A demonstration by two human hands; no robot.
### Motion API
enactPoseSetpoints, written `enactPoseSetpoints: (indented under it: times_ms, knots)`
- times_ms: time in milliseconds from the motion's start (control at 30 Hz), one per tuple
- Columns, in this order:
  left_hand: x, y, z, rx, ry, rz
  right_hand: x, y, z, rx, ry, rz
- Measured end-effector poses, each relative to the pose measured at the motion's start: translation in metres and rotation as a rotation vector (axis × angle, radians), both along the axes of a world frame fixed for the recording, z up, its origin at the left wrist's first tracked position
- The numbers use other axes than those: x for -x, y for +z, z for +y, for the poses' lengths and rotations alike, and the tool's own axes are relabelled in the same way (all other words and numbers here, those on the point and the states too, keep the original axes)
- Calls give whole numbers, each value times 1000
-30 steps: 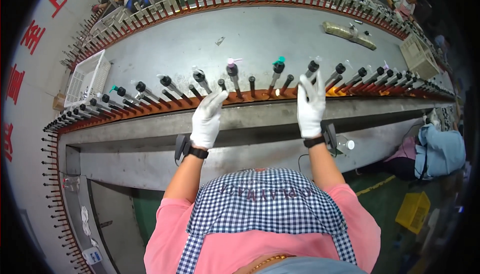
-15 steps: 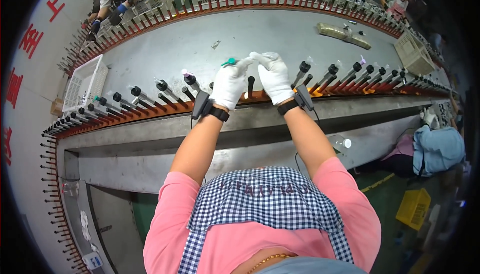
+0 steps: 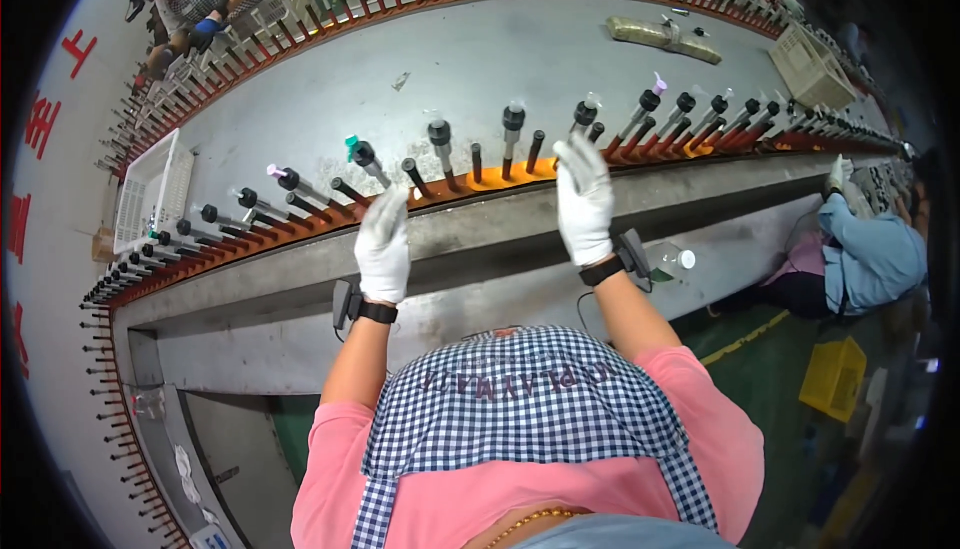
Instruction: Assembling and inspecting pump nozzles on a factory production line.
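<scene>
Half a second ago the two hands met over a slim grey-stemmed piece with a black collar and green nozzle (image 3: 364,153); now they have parted, and that piece stands on the rust-orange rail (image 3: 487,182), to the left and just beyond the left hand. The row has also slid leftward against the scrap on the grey metal bench (image 3: 480,59), so the rail appears to be travelling and bringing other pieces in front of the person.

The white-gloved left hand (image 3: 382,254) is up at the near side of the rail, fingers loosely extended together and gripping nothing visible. It is nearest the green-nozzled piece and a short black peg (image 3: 413,178). The white-gloved right hand (image 3: 584,204) is spread, thumb and fingers uncurled, nothing held. Its fingertips overlap the lower part of a black-collared piece with a clear tip (image 3: 586,114); whether they touch it is hard to tell from above.

Between the hands stand two similar black-collared pieces with clear tips (image 3: 513,119), with short pegs alternating. Beyond the right hand is a piece with a lilac nozzle (image 3: 648,101).
</scene>
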State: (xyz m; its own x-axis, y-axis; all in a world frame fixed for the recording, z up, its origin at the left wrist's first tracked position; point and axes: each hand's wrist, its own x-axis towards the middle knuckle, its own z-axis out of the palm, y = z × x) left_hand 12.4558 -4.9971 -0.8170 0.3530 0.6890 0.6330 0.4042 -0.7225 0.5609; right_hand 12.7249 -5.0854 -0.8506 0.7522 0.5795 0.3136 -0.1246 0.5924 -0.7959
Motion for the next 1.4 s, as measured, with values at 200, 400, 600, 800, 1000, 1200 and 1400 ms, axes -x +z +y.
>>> enactPoseSetpoints:
  times_ms: [200,400,600,800,1000,1200,1400]
  knots:
    - [-113,36,-10,-90,-125,100,-59,51,38,345,-267,-804]
    - [-206,56,19,-170,-85,213,-77,49,60,416,-131,-976]
    - [-206,16,-5,-46,-68,-244,-82,46,-5,182,84,-503]
    - [-173,8,-51,-20,-46,66,-180,-25,-60,326,-364,-698]
    - [-291,36,-69,44,-158,121,-249,37,-33,401,-166,-562]
    - [-409,31,-37,716,-324,-359,-265,38,13,348,349,-190]
    - [-418,7,-22,730,-132,-348,-264,28,27,397,268,-277]
